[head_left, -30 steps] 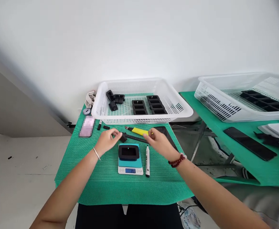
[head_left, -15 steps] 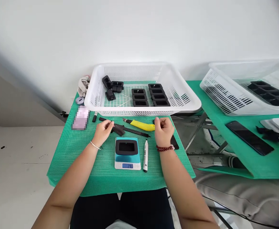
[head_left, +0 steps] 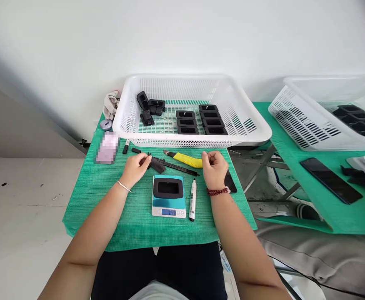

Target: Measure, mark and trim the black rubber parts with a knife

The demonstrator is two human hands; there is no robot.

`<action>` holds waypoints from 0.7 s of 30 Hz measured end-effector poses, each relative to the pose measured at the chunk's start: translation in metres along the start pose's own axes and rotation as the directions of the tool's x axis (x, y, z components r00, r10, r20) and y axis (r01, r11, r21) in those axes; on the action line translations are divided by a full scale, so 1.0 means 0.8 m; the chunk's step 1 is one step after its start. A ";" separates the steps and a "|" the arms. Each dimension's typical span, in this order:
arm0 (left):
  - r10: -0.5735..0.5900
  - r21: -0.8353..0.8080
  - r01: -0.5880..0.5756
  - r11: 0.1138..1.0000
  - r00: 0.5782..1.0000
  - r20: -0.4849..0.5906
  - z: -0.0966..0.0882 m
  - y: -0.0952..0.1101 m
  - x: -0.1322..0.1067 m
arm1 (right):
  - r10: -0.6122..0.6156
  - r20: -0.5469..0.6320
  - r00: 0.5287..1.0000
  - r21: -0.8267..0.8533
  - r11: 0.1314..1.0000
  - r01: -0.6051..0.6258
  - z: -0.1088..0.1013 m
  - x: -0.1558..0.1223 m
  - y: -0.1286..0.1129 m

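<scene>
On the digital scale (head_left: 169, 212) lies a black rectangular frame-like part (head_left: 168, 196); the display seems to read 249, any decimal point being too small to tell. My left hand (head_left: 136, 167) is closed in a pinch beside a black caliper (head_left: 178, 167), and whatever its fingers may hold is hidden. Loosely curled, my right hand (head_left: 215, 168) is beside the handle of a yellow utility knife (head_left: 187, 160); its palm is hidden. Between the scale and my right forearm lies a white marker (head_left: 193, 201) with its dark tip bare. A black cap-like piece (head_left: 136, 150) lies beyond my left hand.
A white basket (head_left: 182, 141) behind the tools holds several black parts. A dark phone (head_left: 230, 182) is partly behind my right wrist. Further right, another green table (head_left: 354, 218) carries a basket (head_left: 307, 141) and phone (head_left: 331, 180), with a person's leg (head_left: 313, 250) beside it.
The view has shifted slightly, moving the table items a little up and right in the picture. Both hands keep their closed poses, and the black part stays on the scale.
</scene>
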State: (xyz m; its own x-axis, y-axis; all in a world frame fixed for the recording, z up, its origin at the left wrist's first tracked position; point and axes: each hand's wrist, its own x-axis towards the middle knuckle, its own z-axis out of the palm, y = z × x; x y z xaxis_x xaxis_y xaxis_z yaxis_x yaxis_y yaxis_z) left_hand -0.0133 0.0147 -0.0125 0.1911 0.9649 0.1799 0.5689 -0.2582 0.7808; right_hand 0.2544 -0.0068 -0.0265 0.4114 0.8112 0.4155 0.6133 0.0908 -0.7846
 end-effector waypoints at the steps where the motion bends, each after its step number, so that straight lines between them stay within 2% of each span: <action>1: 0.001 0.002 -0.001 1.000 1.000 -0.002 0.000 0.000 0.000 | 0.000 0.002 1.000 0.001 1.000 0.000 0.000 0.000 0.000; 13: -0.012 0.044 0.012 0.999 1.000 0.000 -0.001 -0.003 0.000 | -0.015 0.034 0.999 0.004 1.000 0.015 0.001 0.001 0.002; 19: 0.013 0.061 -0.013 0.998 1.000 0.002 -0.002 -0.001 -0.002 | -0.013 0.042 0.999 0.005 1.000 0.013 0.001 0.001 0.001; 21: 0.060 0.021 -0.060 0.998 0.998 0.029 -0.003 0.000 -0.004 | -0.009 0.046 0.999 0.004 1.000 0.009 0.001 0.001 0.001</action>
State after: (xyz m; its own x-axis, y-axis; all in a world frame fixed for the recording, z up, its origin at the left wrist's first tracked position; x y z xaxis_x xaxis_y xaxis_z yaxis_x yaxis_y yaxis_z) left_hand -0.0161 0.0116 -0.0115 0.2477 0.9460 0.2090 0.5728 -0.3170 0.7559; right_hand 0.2549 -0.0053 -0.0272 0.3743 0.8361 0.4010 0.6143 0.1004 -0.7826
